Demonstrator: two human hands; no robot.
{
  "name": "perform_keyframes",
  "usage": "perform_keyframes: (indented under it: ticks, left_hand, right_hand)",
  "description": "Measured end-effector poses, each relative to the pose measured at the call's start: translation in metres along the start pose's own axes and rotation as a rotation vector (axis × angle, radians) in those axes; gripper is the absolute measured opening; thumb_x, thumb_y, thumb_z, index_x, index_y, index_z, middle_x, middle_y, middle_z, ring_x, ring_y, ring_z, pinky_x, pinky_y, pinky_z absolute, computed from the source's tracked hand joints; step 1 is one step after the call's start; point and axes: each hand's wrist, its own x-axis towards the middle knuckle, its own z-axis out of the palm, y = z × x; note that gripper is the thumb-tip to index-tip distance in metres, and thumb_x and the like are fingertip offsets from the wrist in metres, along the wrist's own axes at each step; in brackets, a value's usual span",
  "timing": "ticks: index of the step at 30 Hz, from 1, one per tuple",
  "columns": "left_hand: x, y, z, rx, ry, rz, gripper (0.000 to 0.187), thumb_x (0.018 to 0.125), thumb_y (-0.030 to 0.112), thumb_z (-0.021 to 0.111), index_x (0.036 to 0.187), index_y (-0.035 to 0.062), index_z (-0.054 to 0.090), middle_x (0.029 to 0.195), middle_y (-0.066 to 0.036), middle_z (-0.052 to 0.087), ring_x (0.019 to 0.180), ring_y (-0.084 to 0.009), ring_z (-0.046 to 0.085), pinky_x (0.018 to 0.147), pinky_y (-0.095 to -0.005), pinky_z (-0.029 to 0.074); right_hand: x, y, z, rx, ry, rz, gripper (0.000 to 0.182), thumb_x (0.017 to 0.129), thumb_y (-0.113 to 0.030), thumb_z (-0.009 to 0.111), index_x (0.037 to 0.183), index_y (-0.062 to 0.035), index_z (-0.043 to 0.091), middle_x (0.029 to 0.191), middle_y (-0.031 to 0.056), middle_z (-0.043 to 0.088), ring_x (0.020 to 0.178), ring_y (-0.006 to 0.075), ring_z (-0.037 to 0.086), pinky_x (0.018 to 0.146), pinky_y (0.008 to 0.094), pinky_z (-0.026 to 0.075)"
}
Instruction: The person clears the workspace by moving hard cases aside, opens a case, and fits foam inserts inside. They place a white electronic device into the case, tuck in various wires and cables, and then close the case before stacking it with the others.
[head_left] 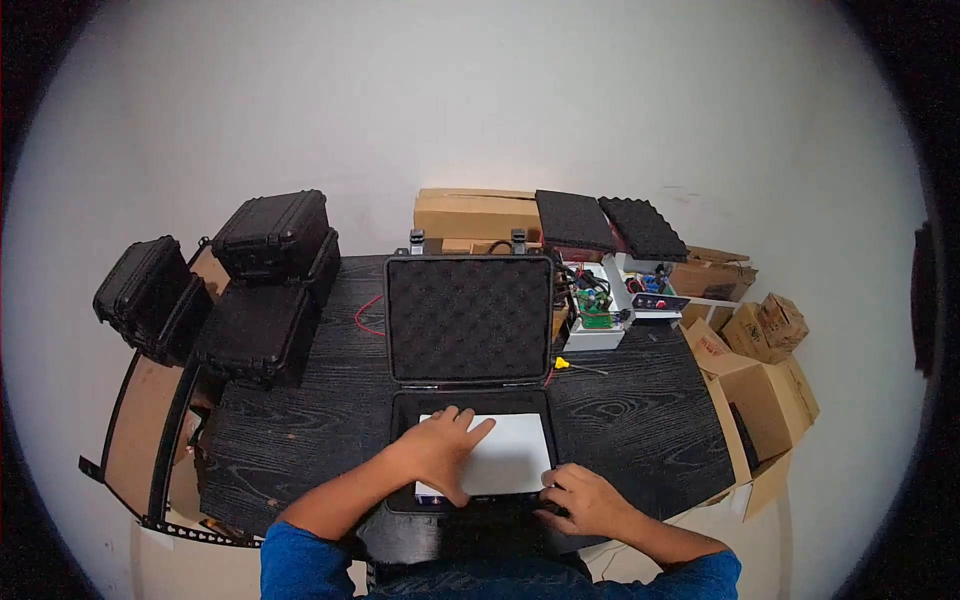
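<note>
Black wood-grain table (640,440); open foam-lined case (468,318), yellow-handled screwdriver (562,364) on it.

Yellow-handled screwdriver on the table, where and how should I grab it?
I'd grip the screwdriver by its yellow handle, coming from above with the hand's fingers closing across it. The handle is chunkier than the thin shaft, which points right. The raised case lid stands close on the left, so that side looks tighter.

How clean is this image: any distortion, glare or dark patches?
Head view: wide-angle bowing, picture corners black; the white box bright, its top almost featureless; stacked cases dark, fine detail lost; pale sheen on the dark surface nearest the person; left hand and right hand readable, slightly soft.
</note>
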Motion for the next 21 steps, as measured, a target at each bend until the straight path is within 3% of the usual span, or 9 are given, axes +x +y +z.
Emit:
perform_keyframes:
  ticks: [3, 9, 12, 15, 16, 17, 21]
  left_hand:
    - [-0.002, 0.002, -0.001, -0.007, 0.003, -0.021, 0.124, 0.046, 0.048, 0.091, 0.150, -0.0007, 0.045, 0.135, -0.030, 0.054, 0.122, -0.0455, 0.056, 0.102, -0.0529, 0.052]
    - [-0.021, 0.005, 0.016, -0.015, 0.187, 0.030, 0.120, 0.055, 0.051, 0.088, 0.154, 0.0001, 0.043, 0.151, -0.032, 0.046, 0.137, -0.0472, 0.048, 0.117, -0.0527, 0.038]
    - [-0.043, -0.005, 0.006, -0.022, 0.331, 0.061, 0.096, 0.076, 0.045, 0.078, 0.153, -0.0013, 0.044, 0.153, -0.029, 0.046, 0.139, -0.0462, 0.047, 0.121, -0.0542, 0.033]
    - [-0.065, -0.031, 0.011, -0.336, 0.553, -0.164, 0.079, 0.084, 0.023, 0.071, 0.153, -0.0020, 0.043, 0.155, -0.026, 0.046, 0.146, -0.0429, 0.042, 0.123, -0.0538, 0.030]
    - [-0.072, -0.033, 0.015, -0.415, 0.624, -0.245, 0.075, 0.085, 0.007, 0.066, 0.154, -0.0027, 0.041, 0.155, -0.027, 0.046, 0.148, -0.0440, 0.039, 0.125, -0.0527, 0.027]
    - [-0.079, -0.042, 0.025, -0.456, 0.638, -0.264, 0.075, 0.084, 0.005, 0.067, 0.154, -0.0026, 0.041, 0.156, -0.026, 0.045, 0.149, -0.0434, 0.038, 0.126, -0.0519, 0.026]
    - [-0.091, -0.057, 0.059, -0.561, 0.601, -0.289, 0.075, 0.088, 0.010, 0.068, 0.157, -0.0024, 0.038, 0.162, -0.025, 0.039, 0.155, -0.0425, 0.029, 0.128, -0.0515, 0.021]
  right_hand:
    - [-0.004, -0.001, 0.002, -0.012, 0.025, 0.037, 0.031, 0.085, -0.024, 0.083, 0.094, 0.0010, 0.068, 0.114, 0.0171, 0.064, 0.112, 0.0347, 0.061, 0.098, 0.0454, 0.053]
    - [0.008, 0.004, -0.002, -0.022, -0.040, -0.023, 0.035, 0.085, -0.029, 0.083, 0.098, 0.0006, 0.068, 0.119, 0.0184, 0.064, 0.117, 0.0352, 0.060, 0.103, 0.0457, 0.049]
    - [0.027, 0.007, -0.007, -0.003, -0.076, -0.003, 0.041, 0.084, -0.032, 0.083, 0.107, -0.0002, 0.070, 0.128, 0.0183, 0.063, 0.122, 0.0343, 0.059, 0.109, 0.0472, 0.045]
    - [0.057, 0.012, 0.000, 0.109, -0.038, -0.014, 0.049, 0.086, -0.037, 0.080, 0.119, -0.0020, 0.069, 0.136, 0.0187, 0.060, 0.124, 0.0351, 0.058, 0.110, 0.0477, 0.043]
    - [0.069, 0.013, 0.004, 0.159, -0.021, -0.027, 0.052, 0.087, -0.039, 0.079, 0.124, -0.0028, 0.069, 0.139, 0.0189, 0.058, 0.125, 0.0357, 0.058, 0.110, 0.0475, 0.043]
    - [0.082, 0.014, 0.008, 0.179, -0.005, -0.067, 0.063, 0.087, -0.041, 0.078, 0.135, -0.0038, 0.062, 0.141, 0.0200, 0.057, 0.126, 0.0375, 0.058, 0.110, 0.0478, 0.043]
    - [0.133, 0.019, 0.041, -0.010, -0.033, -0.112, 0.071, 0.087, -0.040, 0.078, 0.143, -0.0042, 0.055, 0.140, 0.0224, 0.057, 0.127, 0.0398, 0.058, 0.108, 0.0490, 0.045]
